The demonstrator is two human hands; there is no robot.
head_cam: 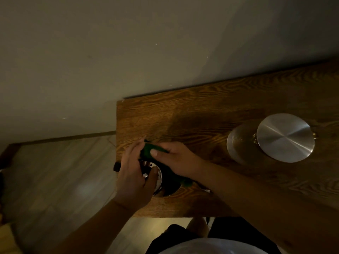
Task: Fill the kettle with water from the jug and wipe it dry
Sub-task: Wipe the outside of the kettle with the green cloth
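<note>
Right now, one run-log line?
phase: wiping | left hand: on kettle | right hand: holds green cloth | jug: lidded, apart, right | table

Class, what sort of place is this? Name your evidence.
Probably a dim room in a home: a wooden table against a plain wall, a steel jug, and a pale plank floor.

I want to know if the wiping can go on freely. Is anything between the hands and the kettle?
Nothing visible blocks them. The left hand rests on the kettle and the right hand presses the green cloth to it. The jug stands apart to the right.
</note>
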